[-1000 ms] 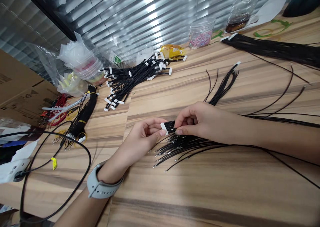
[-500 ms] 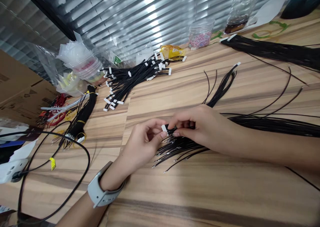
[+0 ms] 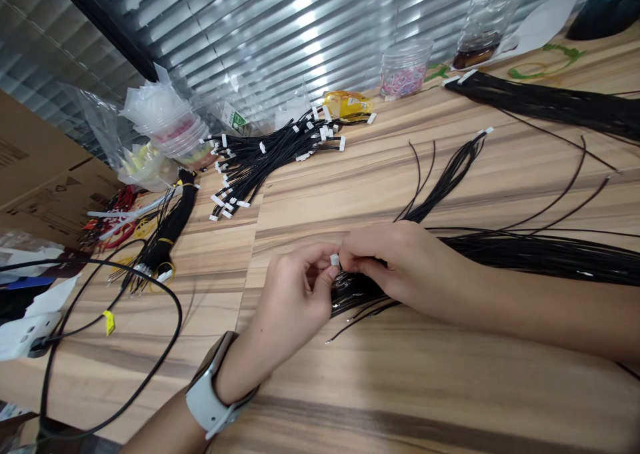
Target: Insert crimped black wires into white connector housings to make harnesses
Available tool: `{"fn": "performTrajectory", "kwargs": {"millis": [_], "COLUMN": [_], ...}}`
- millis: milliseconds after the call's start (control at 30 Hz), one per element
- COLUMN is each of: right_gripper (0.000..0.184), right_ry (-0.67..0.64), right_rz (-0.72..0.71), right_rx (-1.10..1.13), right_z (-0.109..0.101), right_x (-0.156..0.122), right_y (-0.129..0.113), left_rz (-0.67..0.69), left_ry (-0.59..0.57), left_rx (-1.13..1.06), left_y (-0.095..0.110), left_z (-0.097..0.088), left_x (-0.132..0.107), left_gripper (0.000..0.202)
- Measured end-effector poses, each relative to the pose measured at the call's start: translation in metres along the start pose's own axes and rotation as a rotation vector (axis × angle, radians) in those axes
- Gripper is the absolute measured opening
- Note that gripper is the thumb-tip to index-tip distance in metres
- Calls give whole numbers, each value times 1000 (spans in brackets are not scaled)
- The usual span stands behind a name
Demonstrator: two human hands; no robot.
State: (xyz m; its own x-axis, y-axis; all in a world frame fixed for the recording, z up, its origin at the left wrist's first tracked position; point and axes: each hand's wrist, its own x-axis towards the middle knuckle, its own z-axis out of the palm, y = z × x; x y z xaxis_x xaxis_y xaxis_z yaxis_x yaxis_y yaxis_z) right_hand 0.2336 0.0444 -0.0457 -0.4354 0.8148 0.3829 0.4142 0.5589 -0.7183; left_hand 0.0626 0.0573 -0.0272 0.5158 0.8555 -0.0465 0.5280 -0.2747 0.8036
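A small white connector housing (image 3: 335, 260) is pinched between the thumb and fingers of my left hand (image 3: 295, 287). My right hand (image 3: 400, 257) is closed right beside it, fingertips at the housing's wire side; a black wire seems to be in them, though the fingers hide most of it. Under both hands lies a bundle of loose black wires (image 3: 367, 294) with bare metal terminals at their left ends. Beyond my right hand, a bunch of black wires (image 3: 445, 174) runs up to a white connector (image 3: 489, 131).
Finished-looking black cables with white connectors (image 3: 273, 157) lie crossed at the back. Long black wires (image 3: 530, 254) stretch off to the right. A jar of pink bits (image 3: 406, 71) and a bottle (image 3: 487, 27) stand by the blinds. A thick black cable (image 3: 180, 321) loops at left.
My left hand has shifted slightly right and turned the connector housing, whose visible face is now smaller. My right hand has moved slightly down, its fingertips closer to the housing.
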Motion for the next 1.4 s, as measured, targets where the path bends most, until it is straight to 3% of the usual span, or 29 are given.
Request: {"fn": "performTrajectory", "kwargs": {"millis": [267,400,667,833,1067,1267,1400], "right_gripper": [21,22,21,11,1,15,16], "right_ry": [-103,-95,-27,-46,-59,-98,-106], "right_rz": [47,67,43,130,242,228,211], "right_rx": [61,46,44,11,-87,-170,-228], "right_z": [-6,-4,2,2,-5,-7,-5], "right_x": [5,4,0,1,2,3,4], "right_y": [5,5,5,7,6,1,3], "left_rz": [-218,-207,-43,-132,-188,-222,-234], "left_ry": [46,20,33,-28,12,-20,19], "left_rx": [-288,-268,-164,-239,-275,-328,-333], "left_y": [-1,-1,-2,-3,-8,-9,-9], "left_z": [3,4,9,-2,-15,-13,-9], "left_x": [9,9,2,9,17,16,14], "left_gripper": [8,15,26,20,20,20,21]}}
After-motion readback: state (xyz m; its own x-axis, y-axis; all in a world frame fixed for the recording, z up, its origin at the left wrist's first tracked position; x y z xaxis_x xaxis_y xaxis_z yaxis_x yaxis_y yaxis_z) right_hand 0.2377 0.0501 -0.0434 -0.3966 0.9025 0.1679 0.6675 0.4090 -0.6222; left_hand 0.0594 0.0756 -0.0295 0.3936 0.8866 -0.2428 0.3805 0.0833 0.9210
